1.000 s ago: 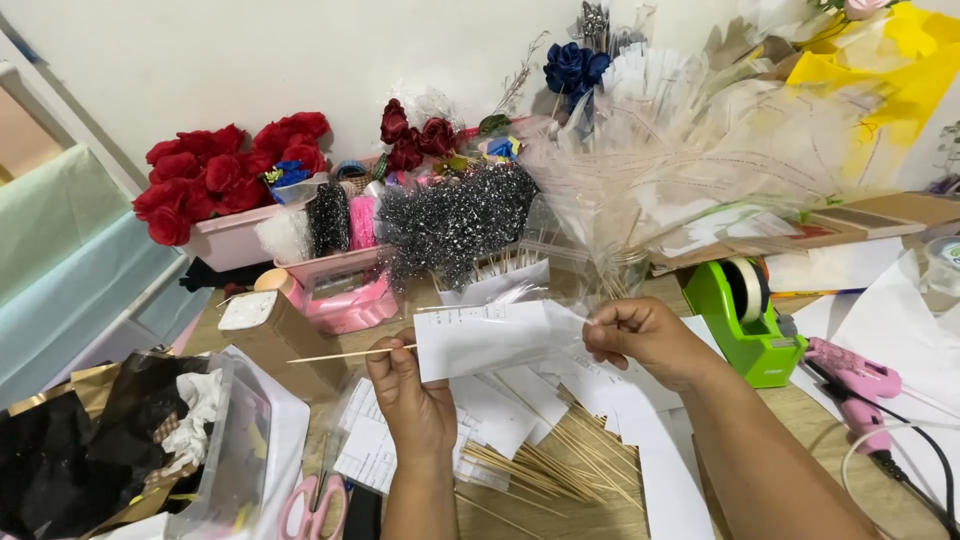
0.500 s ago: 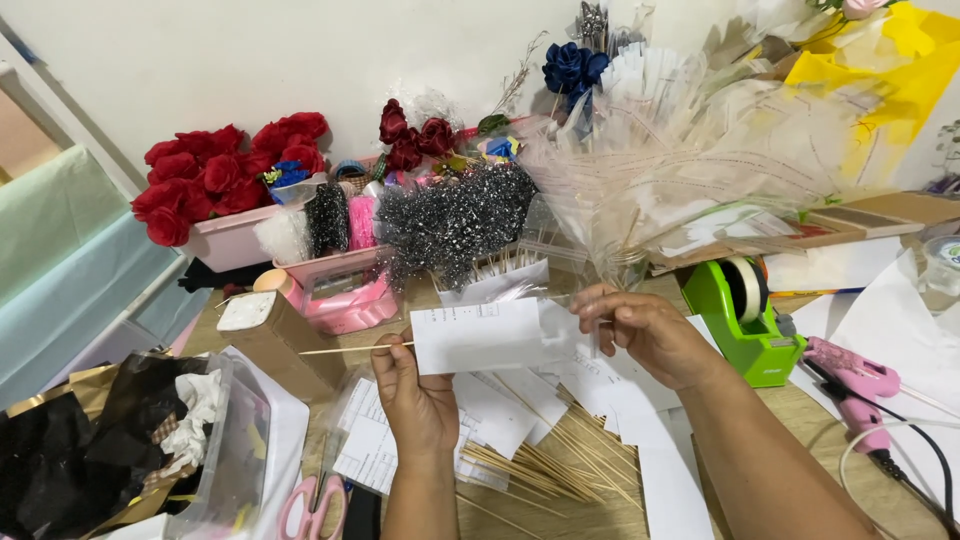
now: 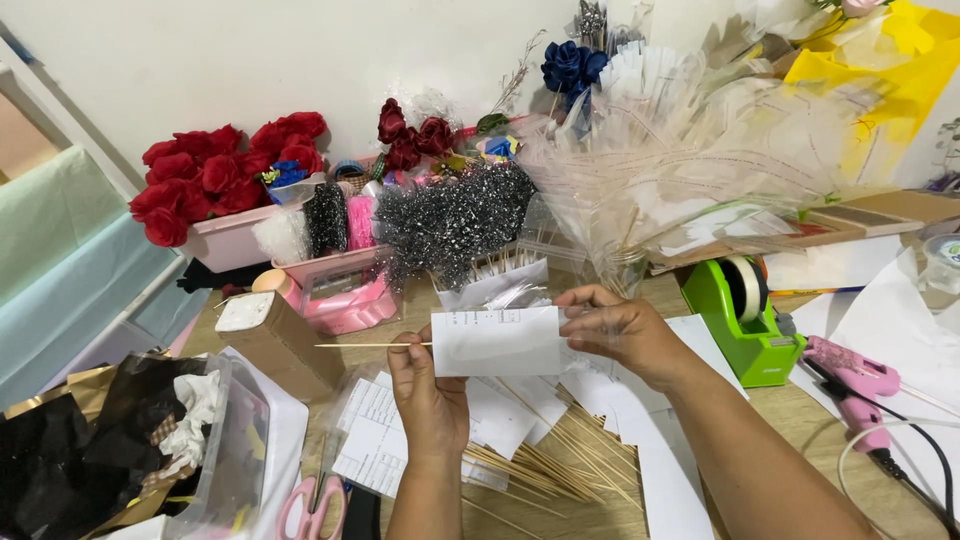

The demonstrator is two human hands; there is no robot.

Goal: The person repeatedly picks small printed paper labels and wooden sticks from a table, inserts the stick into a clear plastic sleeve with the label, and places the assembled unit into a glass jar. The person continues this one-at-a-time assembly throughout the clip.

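Since a second earlier, the left hand [image 3: 428,392] and right hand [image 3: 618,328] had levelled the white paper slip [image 3: 498,342] gripped between them, its wooden skewer [image 3: 372,345] projecting beyond the left hand's thumb, alignment apparently proceeding.

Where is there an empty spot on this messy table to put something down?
Bare wood shows in front of the green tape dispenser, between it and the pink glue gun, and a little beside the cardboard box. Under both hands, paper slips and wooden sticks cover everything. The back is packed with red roses.
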